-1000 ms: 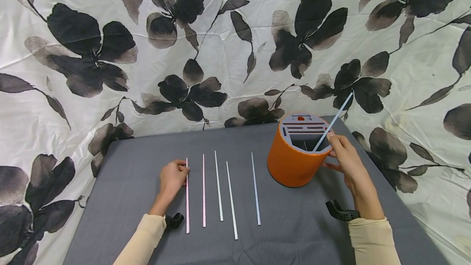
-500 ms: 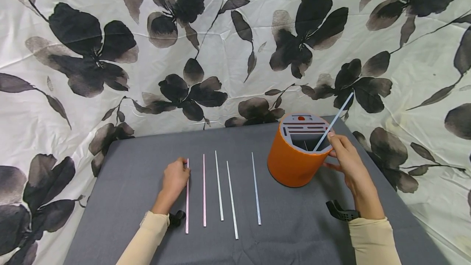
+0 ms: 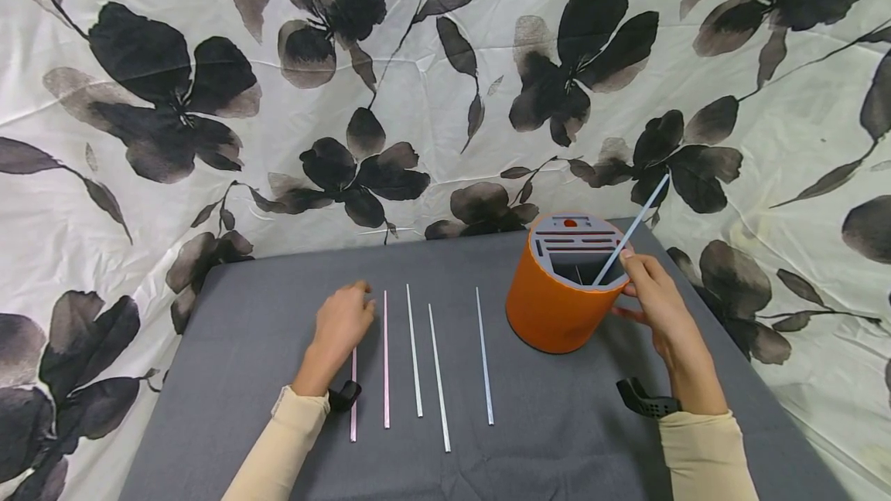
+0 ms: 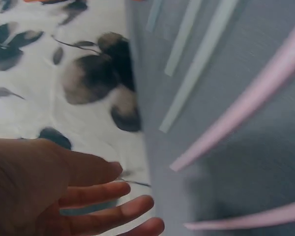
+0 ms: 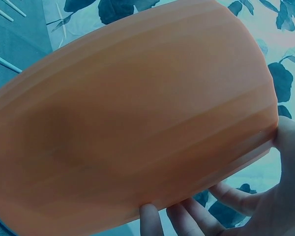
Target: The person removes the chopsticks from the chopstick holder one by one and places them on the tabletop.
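Observation:
My left hand (image 3: 344, 323) hovers over the upper part of the leftmost pink straw (image 3: 353, 400), covering its far end. In the left wrist view the thumb and fingers (image 4: 108, 209) are loosely spread and hold nothing. Just right of that hand lies another pink straw (image 3: 386, 362). My right hand (image 3: 664, 311) holds the orange cylindrical holder (image 3: 557, 315), thumb at the rim and fingers along its right side. A light blue straw (image 3: 633, 226) leans out of the holder's large front compartment, beside the thumb.
Two pale whitish straws (image 3: 414, 354) (image 3: 439, 385) and a light blue straw (image 3: 484, 362) lie lengthwise on the grey cloth-covered table (image 3: 230, 377). The holder's grey top (image 3: 571, 234) has slots and a round hole. A floral curtain (image 3: 445, 130) hangs behind the table.
My left hand has left the far end of the leftmost pink straw and moved right and slightly away, toward the second pink straw. The right hand and holder have stayed put.

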A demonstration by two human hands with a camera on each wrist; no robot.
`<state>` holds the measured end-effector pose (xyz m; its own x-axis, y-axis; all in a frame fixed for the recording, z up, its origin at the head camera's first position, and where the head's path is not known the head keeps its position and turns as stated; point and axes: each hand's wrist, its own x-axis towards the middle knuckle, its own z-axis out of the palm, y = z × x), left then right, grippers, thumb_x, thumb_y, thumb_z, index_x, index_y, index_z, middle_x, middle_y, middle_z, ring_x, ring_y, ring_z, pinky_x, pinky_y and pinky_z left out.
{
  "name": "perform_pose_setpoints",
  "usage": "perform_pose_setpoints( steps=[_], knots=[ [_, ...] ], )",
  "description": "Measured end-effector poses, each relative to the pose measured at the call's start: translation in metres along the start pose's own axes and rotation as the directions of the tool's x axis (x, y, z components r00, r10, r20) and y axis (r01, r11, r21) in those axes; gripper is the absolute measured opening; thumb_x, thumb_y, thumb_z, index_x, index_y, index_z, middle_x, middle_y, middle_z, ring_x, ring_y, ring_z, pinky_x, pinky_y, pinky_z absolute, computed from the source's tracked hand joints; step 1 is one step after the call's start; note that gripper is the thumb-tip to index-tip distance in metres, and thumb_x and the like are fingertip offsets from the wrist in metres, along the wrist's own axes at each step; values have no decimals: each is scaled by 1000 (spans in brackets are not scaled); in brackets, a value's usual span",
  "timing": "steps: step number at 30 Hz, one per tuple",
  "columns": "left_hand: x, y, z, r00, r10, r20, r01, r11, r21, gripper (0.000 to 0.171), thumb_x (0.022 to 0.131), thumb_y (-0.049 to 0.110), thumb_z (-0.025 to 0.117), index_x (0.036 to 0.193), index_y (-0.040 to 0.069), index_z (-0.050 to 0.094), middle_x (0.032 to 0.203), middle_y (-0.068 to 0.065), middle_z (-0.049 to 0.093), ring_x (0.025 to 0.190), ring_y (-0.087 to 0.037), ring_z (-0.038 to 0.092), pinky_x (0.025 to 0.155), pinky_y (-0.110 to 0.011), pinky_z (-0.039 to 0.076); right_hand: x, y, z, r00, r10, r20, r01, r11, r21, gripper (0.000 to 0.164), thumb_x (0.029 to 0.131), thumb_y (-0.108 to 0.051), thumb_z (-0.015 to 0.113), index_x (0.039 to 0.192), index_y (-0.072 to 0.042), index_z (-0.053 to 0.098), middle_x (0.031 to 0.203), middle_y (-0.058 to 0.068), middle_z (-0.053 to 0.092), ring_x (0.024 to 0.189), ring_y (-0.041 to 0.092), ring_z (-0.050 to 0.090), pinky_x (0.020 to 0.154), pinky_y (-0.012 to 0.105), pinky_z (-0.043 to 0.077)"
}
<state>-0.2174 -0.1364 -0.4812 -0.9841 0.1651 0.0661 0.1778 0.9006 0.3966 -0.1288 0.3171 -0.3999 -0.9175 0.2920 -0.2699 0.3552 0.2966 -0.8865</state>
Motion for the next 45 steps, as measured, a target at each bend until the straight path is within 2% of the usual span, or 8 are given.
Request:
perform_pose_setpoints(
  steps=[7,12,16,25,32,39,41,45],
  knots=[
    [9,38,-24,992,68,110,-54,991,-125,30,100,25,70,127,11,71,110,-8,77,97,-28,72,77,-47,58,-1,-2,0,1000,-3,5,3,1000,-8,93,101,-74,36,159,-2,25,159,26,28,130,42,42,78,35,66],
    [16,66,-37,980,140,143,-99,960,-262,31,102,24,68,132,14,69,120,-8,75,105,-26,74,82,-45,60,0,-2,0,1000,-3,1,4,1000,-14,92,101,-74,36,159,-3,26,156,23,32,128,39,44,79,35,66],
    [20,88,-43,970,188,157,-127,934,-335,33,103,24,67,134,15,68,125,-7,74,110,-26,73,89,-46,60,2,0,0,1000,-10,5,10,1000,-12,89,103,-72,35,158,-3,27,154,22,34,127,37,45,79,34,66],
    [25,128,-47,957,249,149,-171,899,-404,31,104,27,65,134,18,68,126,-3,73,107,-21,72,87,-43,60,4,2,0,1000,-13,7,13,1000,-11,85,105,-68,34,159,-3,27,154,21,34,126,36,45,80,35,66],
    [27,157,-54,941,334,61,-266,838,-476,32,105,31,64,136,22,66,128,-1,72,106,-17,71,90,-41,58,3,1,0,1000,-1,-5,0,1000,-8,87,104,-70,34,159,-4,26,158,23,31,128,38,43,79,35,66],
    [25,190,-59,903,427,-46,-385,759,-524,35,105,32,64,138,22,63,131,3,69,110,-16,69,94,-33,57,3,1,0,1000,-5,-9,5,1000,-4,88,103,-71,35,158,-3,27,158,25,29,128,40,43,79,37,66],
    [24,198,-59,886,459,-66,-420,733,-535,36,105,31,64,140,21,62,134,3,68,114,-17,68,97,-32,56,3,1,1,1000,-6,-14,6,1000,-6,88,103,-72,35,157,-3,28,158,25,29,128,40,43,79,37,66],
    [22,215,-58,841,535,-76,-481,677,-557,41,106,30,64,144,19,59,140,2,64,121,-19,64,99,-30,53,1,0,1,1000,-9,-19,9,1000,0,88,103,-72,36,157,-3,29,159,25,30,128,40,43,78,35,66]
  ],
)
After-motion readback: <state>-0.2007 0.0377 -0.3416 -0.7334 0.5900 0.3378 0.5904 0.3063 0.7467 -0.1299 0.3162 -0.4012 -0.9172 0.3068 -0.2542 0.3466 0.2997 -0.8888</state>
